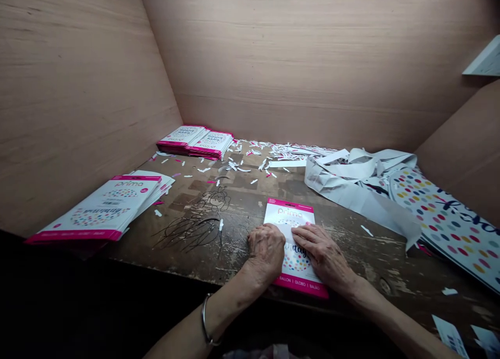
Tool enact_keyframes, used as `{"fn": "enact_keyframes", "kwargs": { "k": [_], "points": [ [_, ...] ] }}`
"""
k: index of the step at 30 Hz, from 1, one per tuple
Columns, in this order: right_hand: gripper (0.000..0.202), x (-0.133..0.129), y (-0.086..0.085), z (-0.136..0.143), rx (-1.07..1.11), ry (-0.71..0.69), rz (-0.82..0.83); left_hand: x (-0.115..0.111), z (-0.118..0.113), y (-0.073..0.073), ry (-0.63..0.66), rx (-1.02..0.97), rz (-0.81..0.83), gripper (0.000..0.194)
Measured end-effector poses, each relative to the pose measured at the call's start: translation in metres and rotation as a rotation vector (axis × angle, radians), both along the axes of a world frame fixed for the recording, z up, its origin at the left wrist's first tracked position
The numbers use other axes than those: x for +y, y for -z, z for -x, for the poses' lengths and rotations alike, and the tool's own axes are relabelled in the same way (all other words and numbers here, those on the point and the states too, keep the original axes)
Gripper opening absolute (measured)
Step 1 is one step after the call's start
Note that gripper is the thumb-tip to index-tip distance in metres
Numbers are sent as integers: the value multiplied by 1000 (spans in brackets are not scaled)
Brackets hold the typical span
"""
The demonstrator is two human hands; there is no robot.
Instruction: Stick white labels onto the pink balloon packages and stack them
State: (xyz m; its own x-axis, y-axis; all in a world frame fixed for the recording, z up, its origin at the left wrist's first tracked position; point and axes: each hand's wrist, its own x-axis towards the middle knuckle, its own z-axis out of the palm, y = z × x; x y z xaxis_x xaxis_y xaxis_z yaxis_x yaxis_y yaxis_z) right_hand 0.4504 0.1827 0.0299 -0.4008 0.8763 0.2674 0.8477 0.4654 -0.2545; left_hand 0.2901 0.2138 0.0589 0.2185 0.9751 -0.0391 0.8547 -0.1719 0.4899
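Note:
A white and pink balloon packet (299,281) printed with coloured dots lies on the worktable in front of me, near its front edge. My left hand (265,249) rests on the packet's left side with its fingers curled in; what they grip, if anything, is hidden. On the right side my right hand (320,249) lies with fingers stretched out across the packet's face. Between the two hands a plain white patch (287,231) covers part of the print; I cannot tell whether it is a sticker or loose paper.
Similar packets lie in a fanned pile (101,205) at left and in stacks (195,140) at the back. White paper strip (351,187) lies tangled beside dotted sheets (453,218) at right. Paper scraps (234,166) and thin dark wires (195,223) litter the worktable (238,192). Wooden panels enclose it.

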Motion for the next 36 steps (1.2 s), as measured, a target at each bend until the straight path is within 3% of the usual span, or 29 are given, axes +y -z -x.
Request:
{"fn": "enact_keyframes", "kwargs": {
  "k": [3, 7, 13, 17, 22, 36],
  "points": [
    [38, 0, 7, -5, 102, -68, 98, 3, -3, 0, -8, 4, 0, 30],
    [39, 4, 3, -11, 122, -132, 202, 4, -12, 2, -37, -2, 18, 31],
    [40, 6, 1, -12, 154, -169, 195, 2, -18, 5, -85, -42, -12, 35],
    [41, 4, 0, -11, 155, -159, 200, -6, 8, 11, 183, 157, -31, 36],
    [44, 0, -2, -8, 128, -139, 249, -20, 45, 24, 431, 183, -150, 69],
    [35, 0, 0, -14, 57, -172, 274, -20, 53, 30, 496, 163, -250, 86]
  ]
}}
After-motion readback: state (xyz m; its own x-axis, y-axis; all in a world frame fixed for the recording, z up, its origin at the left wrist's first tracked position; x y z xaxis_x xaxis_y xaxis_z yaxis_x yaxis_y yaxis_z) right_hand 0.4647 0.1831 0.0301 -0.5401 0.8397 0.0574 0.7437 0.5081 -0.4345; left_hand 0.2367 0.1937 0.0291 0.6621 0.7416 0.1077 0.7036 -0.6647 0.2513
